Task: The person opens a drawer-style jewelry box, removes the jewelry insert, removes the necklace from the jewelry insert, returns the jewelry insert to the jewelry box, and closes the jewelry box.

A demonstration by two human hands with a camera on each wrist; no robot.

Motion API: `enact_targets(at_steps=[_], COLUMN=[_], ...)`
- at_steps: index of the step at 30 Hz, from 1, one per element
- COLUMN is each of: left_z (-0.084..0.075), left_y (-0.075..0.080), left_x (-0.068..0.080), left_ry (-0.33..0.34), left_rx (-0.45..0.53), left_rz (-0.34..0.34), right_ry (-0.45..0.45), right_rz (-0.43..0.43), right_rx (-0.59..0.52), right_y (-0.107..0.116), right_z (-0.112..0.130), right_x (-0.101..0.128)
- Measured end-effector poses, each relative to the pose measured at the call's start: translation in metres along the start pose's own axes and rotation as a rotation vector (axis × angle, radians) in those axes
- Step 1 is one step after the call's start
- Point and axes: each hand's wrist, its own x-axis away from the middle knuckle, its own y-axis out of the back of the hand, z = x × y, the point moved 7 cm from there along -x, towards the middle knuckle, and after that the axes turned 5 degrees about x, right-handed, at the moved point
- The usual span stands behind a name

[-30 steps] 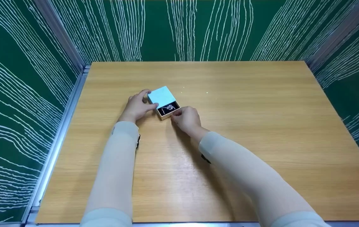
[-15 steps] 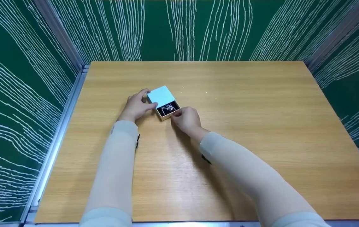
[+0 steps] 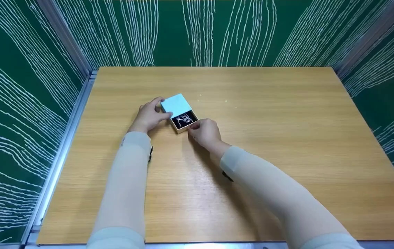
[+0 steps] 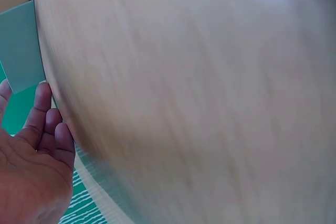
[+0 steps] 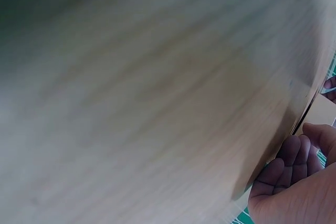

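A small box lies on the wooden table, left of the middle. Its pale blue sleeve is held at the sides by my left hand, thumb and fingers curled round it. A tan inner tray with a black lining sticks out toward me, and a thin silver chain lies in it. My right hand pinches the near end of that tray. The wrist views are blurred: the left hand beside the blue sleeve, the right hand close to the table.
Green panels with white wavy lines wall the table on the left, back and right. A metal rail runs along the left edge. A few tiny pale specks lie on the wood behind the box.
The inner tray has slid a little further out of the blue sleeve toward me, showing more of the chain. Both hands stay at the box.
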Motion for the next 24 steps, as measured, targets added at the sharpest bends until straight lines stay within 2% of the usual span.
enact_targets(at_steps=[3,18,24], left_z=[0.001,0.003,0.003], left_y=[0.0,-0.002,-0.001], left_x=[0.0,0.0,-0.001], left_ry=[0.002,0.018,0.015], left_rx=[-0.002,0.009,0.006], left_rz=[0.005,0.013,0.008], right_ry=[-0.011,-0.04,-0.047], right_rz=[0.009,0.013,-0.013], right_rx=[0.0,-0.03,-0.054], right_y=[0.004,0.003,0.006], right_z=[0.006,0.005,0.008], right_x=[0.008,0.012,0.014])
